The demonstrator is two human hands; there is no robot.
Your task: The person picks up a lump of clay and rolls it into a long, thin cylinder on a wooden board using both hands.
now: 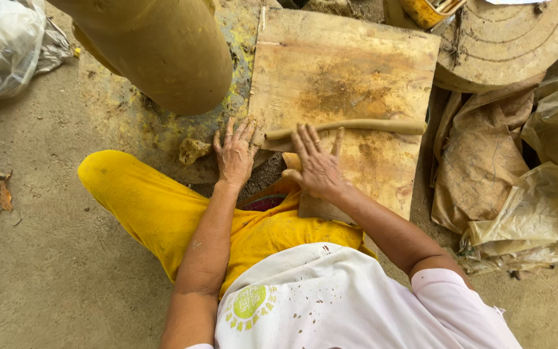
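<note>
A long clay coil [369, 126] lies across a wooden board [343, 71] on the ground in front of me. My right hand [318, 165] is flat and spread, fingertips resting on the coil's left part. My left hand [235, 152] lies flat with fingers spread at the board's left edge, next to the coil's left end. Neither hand grips anything.
A large clay pot wall [163, 52] rises at the upper left. A small clay lump [192, 150] lies near my left hand. A round wooden turntable [511, 45] sits at the upper right, crumpled plastic sheets [524, 174] at the right, a plastic bag [1, 45] at the far left.
</note>
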